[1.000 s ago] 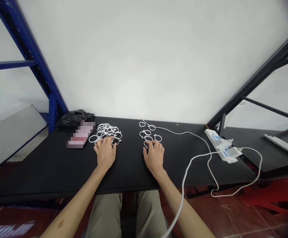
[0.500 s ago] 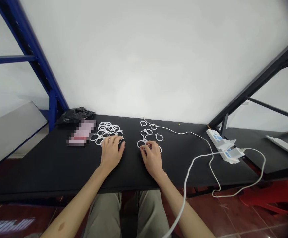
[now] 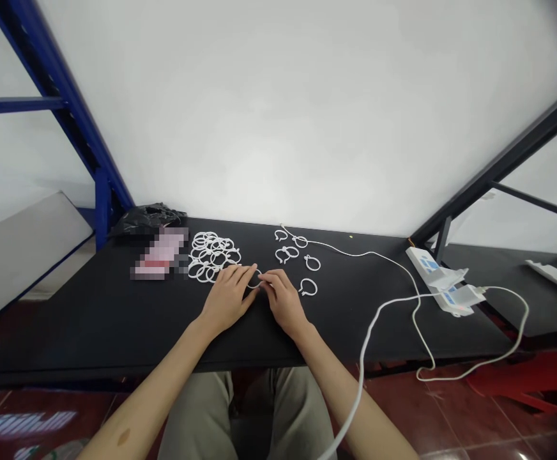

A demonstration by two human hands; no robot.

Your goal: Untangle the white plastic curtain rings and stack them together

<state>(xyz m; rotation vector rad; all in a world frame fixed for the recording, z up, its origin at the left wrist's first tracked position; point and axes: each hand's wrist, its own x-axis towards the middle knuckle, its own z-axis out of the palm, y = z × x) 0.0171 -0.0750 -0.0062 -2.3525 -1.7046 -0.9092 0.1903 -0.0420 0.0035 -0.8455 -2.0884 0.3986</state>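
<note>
My left hand (image 3: 227,298) and my right hand (image 3: 284,299) meet over the black table, both closed on one thin white plastic ring (image 3: 253,287). Part of that ring is hidden by my fingers. Just beyond my left hand lies a pile of white rings (image 3: 218,259), overlapping one another. Right of my right hand rests a loose white ring (image 3: 308,287) with a gap between its small end tabs. Farther back are another ring (image 3: 313,262), two overlapping rings (image 3: 290,252), and a ring (image 3: 281,236) near the cable's end.
A black plastic bag (image 3: 149,219) and a blurred pink packet (image 3: 163,252) lie on the left. To the right, white cables (image 3: 372,253) run to a white power strip (image 3: 439,281). A white wall (image 3: 269,128) stands behind the black table (image 3: 129,326), between blue and black frame posts.
My right hand has moved left, bringing a ring to my left hand, which has shifted right to take hold of it too. The gapped ring on the right is now uncovered.
</note>
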